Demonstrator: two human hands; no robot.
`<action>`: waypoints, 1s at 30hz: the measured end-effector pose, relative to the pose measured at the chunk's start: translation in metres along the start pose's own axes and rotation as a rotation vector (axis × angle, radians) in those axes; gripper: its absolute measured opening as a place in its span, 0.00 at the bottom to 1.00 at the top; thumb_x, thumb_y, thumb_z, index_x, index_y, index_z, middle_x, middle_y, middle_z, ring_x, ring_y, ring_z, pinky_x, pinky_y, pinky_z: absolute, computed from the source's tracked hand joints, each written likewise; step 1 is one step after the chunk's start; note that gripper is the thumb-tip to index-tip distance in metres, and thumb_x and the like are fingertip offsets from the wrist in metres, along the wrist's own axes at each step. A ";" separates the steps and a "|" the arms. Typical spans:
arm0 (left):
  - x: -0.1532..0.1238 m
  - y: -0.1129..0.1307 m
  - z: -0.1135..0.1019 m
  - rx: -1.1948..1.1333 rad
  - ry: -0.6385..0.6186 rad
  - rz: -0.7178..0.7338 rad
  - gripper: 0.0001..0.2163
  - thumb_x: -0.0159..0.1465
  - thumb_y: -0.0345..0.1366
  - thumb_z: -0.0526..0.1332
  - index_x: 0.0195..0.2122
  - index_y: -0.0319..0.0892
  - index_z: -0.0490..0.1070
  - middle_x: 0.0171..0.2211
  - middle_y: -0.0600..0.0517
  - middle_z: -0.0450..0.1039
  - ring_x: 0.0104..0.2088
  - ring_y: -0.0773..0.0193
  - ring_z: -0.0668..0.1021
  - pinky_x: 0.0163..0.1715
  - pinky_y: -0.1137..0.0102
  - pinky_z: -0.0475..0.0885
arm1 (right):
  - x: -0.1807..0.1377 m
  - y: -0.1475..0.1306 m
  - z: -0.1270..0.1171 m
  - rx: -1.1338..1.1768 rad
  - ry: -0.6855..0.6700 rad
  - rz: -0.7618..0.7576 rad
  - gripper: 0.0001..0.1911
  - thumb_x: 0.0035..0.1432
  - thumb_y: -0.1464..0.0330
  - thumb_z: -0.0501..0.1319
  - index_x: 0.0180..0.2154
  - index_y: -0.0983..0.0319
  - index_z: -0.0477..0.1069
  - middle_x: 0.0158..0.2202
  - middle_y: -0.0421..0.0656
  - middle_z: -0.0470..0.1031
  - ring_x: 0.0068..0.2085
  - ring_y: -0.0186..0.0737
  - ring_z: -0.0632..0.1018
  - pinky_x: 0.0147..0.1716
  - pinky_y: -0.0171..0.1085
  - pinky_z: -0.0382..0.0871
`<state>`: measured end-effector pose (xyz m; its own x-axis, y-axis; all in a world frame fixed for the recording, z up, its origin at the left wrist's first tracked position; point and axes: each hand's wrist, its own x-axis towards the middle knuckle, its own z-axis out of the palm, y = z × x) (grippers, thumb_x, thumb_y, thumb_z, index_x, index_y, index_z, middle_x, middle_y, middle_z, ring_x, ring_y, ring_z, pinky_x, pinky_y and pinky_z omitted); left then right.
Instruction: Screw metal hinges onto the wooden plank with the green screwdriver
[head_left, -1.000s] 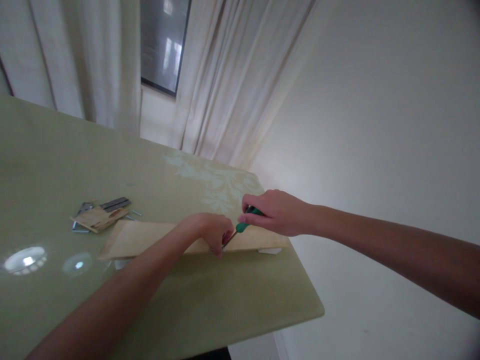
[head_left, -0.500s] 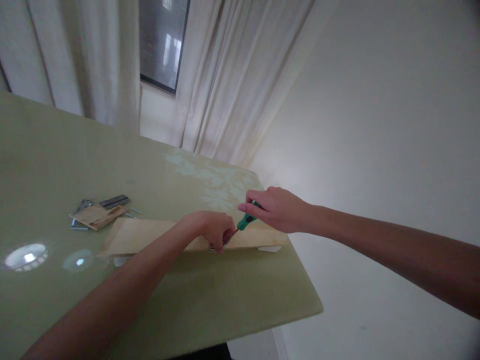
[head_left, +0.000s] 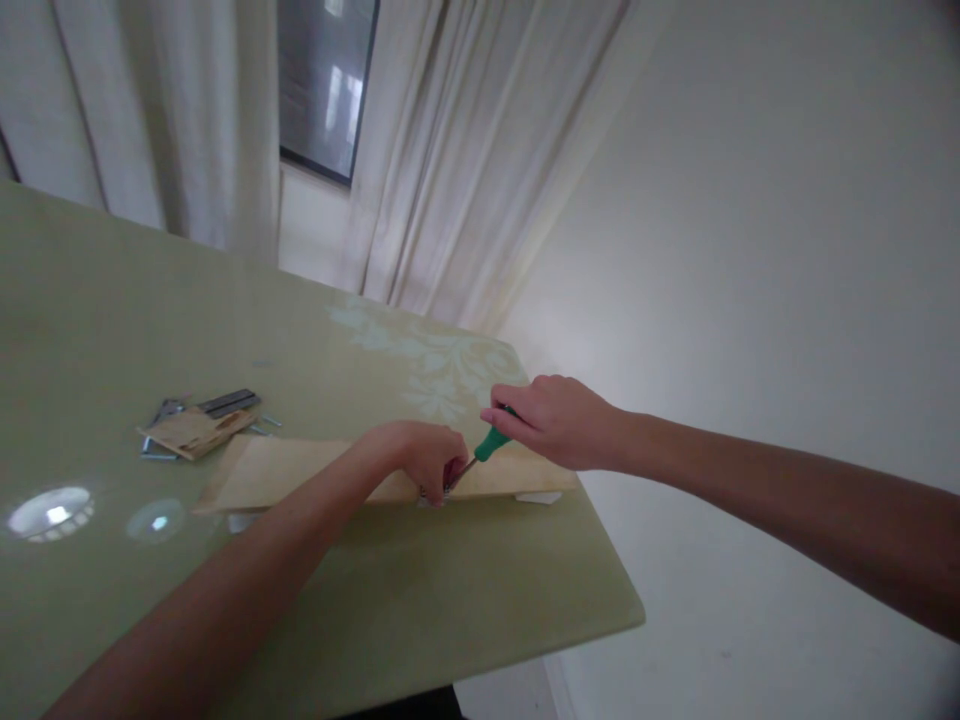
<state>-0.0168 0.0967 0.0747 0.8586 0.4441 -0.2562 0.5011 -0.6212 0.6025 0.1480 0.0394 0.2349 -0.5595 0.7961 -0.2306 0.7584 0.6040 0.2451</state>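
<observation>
A long pale wooden board (head_left: 277,470) lies flat on the green table (head_left: 420,590). My right hand (head_left: 559,420) is closed round a green-handled screwdriver (head_left: 489,445), whose metal shaft slants down to the board's near edge. My left hand (head_left: 427,458) is curled at that same edge, fingers pinched right where the screwdriver tip meets the board; what it pinches is too small to make out.
A small wooden piece (head_left: 193,431) rests on several metal brackets and screws (head_left: 229,403) at the left of the board. The table's right edge and corner (head_left: 634,615) are close to my right hand. Curtains (head_left: 450,150) and a window (head_left: 322,85) stand behind.
My right hand has shifted slightly on the screwdriver handle, turning it in place. My left hand has stayed at the board's edge. The view has tilted a little.
</observation>
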 end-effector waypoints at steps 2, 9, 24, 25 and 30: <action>0.001 -0.001 0.000 0.001 -0.003 -0.004 0.06 0.51 0.29 0.72 0.29 0.41 0.77 0.29 0.55 0.81 0.28 0.65 0.78 0.29 0.72 0.70 | -0.001 0.001 -0.003 0.099 -0.013 -0.212 0.16 0.77 0.58 0.49 0.49 0.57 0.72 0.41 0.46 0.81 0.39 0.43 0.78 0.38 0.38 0.63; 0.001 -0.004 0.000 -0.025 -0.015 -0.019 0.08 0.50 0.31 0.73 0.31 0.42 0.78 0.31 0.54 0.81 0.29 0.64 0.78 0.29 0.72 0.69 | 0.002 0.006 -0.002 0.038 -0.050 -0.024 0.15 0.73 0.57 0.53 0.50 0.56 0.73 0.30 0.43 0.78 0.31 0.43 0.75 0.31 0.38 0.57; -0.004 0.003 -0.001 -0.013 -0.009 -0.038 0.07 0.51 0.30 0.72 0.31 0.41 0.77 0.30 0.55 0.80 0.29 0.65 0.78 0.29 0.73 0.68 | -0.005 0.013 0.004 0.056 -0.029 0.092 0.26 0.75 0.47 0.44 0.49 0.57 0.71 0.32 0.45 0.79 0.31 0.44 0.73 0.31 0.39 0.60; -0.004 0.003 -0.002 -0.012 -0.009 -0.033 0.08 0.51 0.30 0.72 0.31 0.41 0.77 0.30 0.55 0.80 0.29 0.65 0.78 0.28 0.73 0.68 | -0.005 0.013 0.004 0.063 -0.026 0.050 0.25 0.76 0.50 0.43 0.49 0.57 0.70 0.34 0.46 0.80 0.32 0.45 0.74 0.33 0.40 0.61; -0.002 0.001 -0.001 -0.048 -0.030 -0.019 0.07 0.51 0.29 0.71 0.31 0.42 0.76 0.30 0.55 0.80 0.29 0.65 0.77 0.30 0.72 0.69 | -0.012 0.019 0.004 0.256 -0.027 -0.325 0.17 0.77 0.59 0.48 0.60 0.58 0.64 0.54 0.51 0.78 0.49 0.44 0.77 0.48 0.41 0.67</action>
<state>-0.0182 0.0957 0.0766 0.8521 0.4357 -0.2899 0.5123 -0.5809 0.6325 0.1704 0.0411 0.2387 -0.7772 0.5620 -0.2829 0.6042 0.7921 -0.0863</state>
